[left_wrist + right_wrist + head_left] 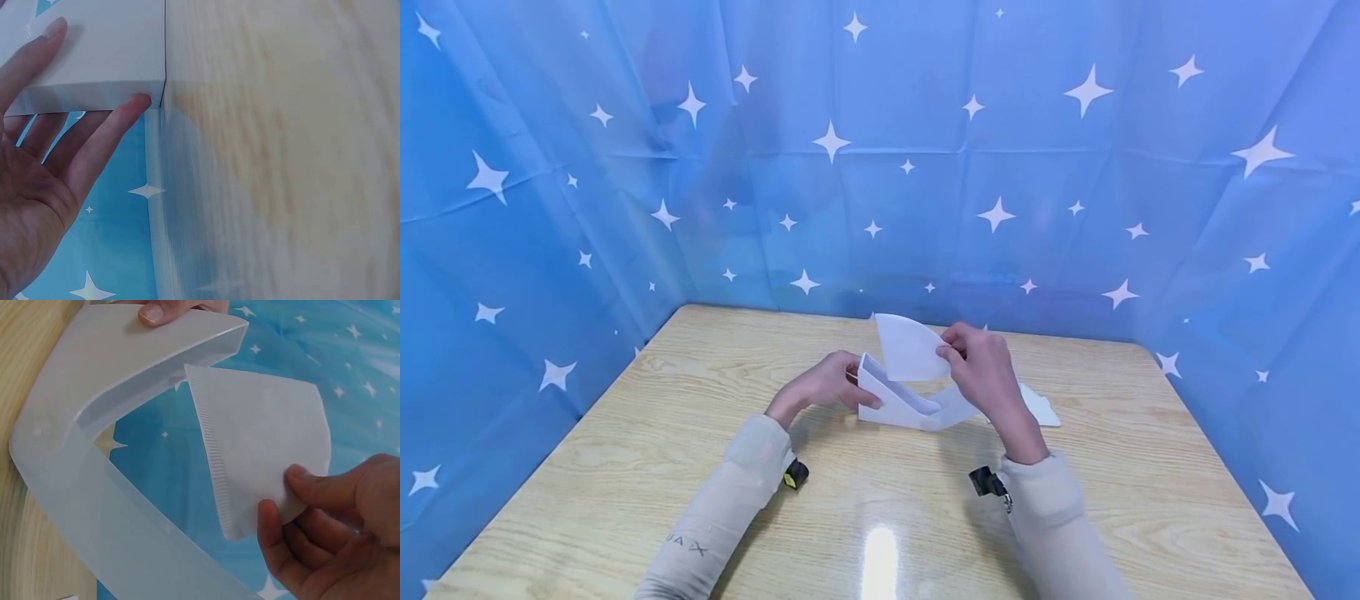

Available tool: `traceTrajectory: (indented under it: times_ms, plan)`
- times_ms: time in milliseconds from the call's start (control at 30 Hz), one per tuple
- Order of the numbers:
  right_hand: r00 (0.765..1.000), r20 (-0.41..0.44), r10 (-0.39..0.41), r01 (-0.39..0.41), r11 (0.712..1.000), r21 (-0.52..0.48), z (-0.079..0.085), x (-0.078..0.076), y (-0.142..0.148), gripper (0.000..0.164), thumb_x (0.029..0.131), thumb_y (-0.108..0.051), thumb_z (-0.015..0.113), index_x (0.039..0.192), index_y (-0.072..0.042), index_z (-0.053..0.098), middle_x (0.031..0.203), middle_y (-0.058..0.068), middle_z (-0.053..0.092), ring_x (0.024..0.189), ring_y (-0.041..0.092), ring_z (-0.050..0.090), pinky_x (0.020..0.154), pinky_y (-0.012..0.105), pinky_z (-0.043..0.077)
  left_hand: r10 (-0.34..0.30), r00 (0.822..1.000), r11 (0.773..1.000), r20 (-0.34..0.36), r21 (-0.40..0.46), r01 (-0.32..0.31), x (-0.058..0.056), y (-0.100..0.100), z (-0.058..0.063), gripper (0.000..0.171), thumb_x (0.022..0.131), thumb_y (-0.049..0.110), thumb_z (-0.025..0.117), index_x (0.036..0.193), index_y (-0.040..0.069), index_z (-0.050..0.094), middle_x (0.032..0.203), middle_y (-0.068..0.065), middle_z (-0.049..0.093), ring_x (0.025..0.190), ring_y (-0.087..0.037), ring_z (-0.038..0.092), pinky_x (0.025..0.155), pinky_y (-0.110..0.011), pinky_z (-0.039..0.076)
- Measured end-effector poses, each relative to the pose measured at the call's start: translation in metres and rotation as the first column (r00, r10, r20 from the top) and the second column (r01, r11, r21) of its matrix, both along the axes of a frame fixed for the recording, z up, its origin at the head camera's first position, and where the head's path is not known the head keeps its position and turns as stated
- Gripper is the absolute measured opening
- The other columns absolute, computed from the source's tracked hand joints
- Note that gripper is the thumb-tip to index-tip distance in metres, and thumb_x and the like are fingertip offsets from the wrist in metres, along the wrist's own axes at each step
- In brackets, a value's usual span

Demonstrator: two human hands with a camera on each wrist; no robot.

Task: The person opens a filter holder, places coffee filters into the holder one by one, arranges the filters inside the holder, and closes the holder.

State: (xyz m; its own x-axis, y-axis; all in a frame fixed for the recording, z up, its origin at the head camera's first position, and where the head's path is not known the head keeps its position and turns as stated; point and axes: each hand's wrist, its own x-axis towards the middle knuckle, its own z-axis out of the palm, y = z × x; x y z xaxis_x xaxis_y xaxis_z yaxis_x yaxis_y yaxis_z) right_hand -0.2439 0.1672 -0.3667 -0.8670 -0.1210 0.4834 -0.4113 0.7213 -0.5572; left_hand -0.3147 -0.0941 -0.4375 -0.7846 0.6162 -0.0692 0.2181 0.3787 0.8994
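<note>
A white V-shaped holder [880, 404] stands on the table, with a slot along its upper edge and a translucent hinged cover [144, 512] swung open to the right. My left hand [827, 381] grips the holder's left end; in the left wrist view the thumb lies on the broad face and the other fingers are around the end wall. Between thumb and fingers, my right hand [987, 367] pinches a white paper coffee filter [256, 431] with a crimped seam by its rounded edge. The filter is held upright above the slot, its corner overlapping the opening in the right wrist view.
A flat white piece [1040, 407] lies on the wooden table [655, 442], right of the holder and partly behind my right forearm. A blue star-patterned curtain [902, 108] closes off the table's back and sides. Small black devices hang at both cuffs.
</note>
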Motion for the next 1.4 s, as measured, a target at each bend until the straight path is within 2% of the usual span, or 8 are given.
traceTrajectory:
  times_ms: [333,833,1133,1400]
  plan:
    - [0.998,0.044,0.054,-0.056,0.998,0.029,-0.006,0.0,-0.01,0.009,0.099,-0.005,0.065,0.104,0.0,0.072,0.094,0.017,0.077,0.062,0.015,0.056,0.063,0.031,0.046,-0.004,1.0,1.0,-0.01,-0.01,0.004,0.0,0.001,0.001,0.029,0.083,0.017,0.088,0.107,0.01,0.074,0.092,-0.006,0.076,0.077,-0.017,0.071,0.071,-0.043,0.064]
    - [0.992,0.092,0.089,-0.098,0.99,0.102,-0.012,-0.001,-0.014,0.007,0.099,-0.001,0.065,0.104,-0.001,0.069,0.087,0.014,0.073,0.058,0.014,0.052,0.061,0.03,0.044,-0.01,1.0,1.0,-0.016,-0.007,0.01,-0.002,0.0,-0.001,0.03,0.083,0.018,0.089,0.109,0.011,0.074,0.094,-0.007,0.076,0.078,-0.018,0.071,0.071,-0.044,0.064]
    - [0.981,0.17,0.097,-0.117,0.987,0.111,-0.016,-0.003,-0.016,0.007,0.1,-0.003,0.064,0.106,-0.004,0.069,0.097,0.015,0.077,0.072,0.019,0.065,0.066,0.032,0.05,-0.015,1.0,1.0,-0.014,0.0,0.015,-0.002,0.001,-0.001,0.031,0.082,0.016,0.089,0.11,0.011,0.075,0.094,-0.006,0.077,0.077,-0.017,0.072,0.071,-0.046,0.064]
    - [0.968,0.225,0.11,-0.137,0.984,0.11,-0.019,-0.003,-0.015,0.006,0.1,-0.005,0.065,0.102,-0.003,0.07,0.084,0.009,0.071,0.066,0.016,0.056,0.065,0.031,0.046,-0.023,1.0,1.0,-0.012,0.004,0.023,-0.003,0.001,-0.002,0.032,0.083,0.016,0.088,0.11,0.011,0.074,0.096,-0.006,0.077,0.078,-0.017,0.072,0.072,-0.047,0.064]
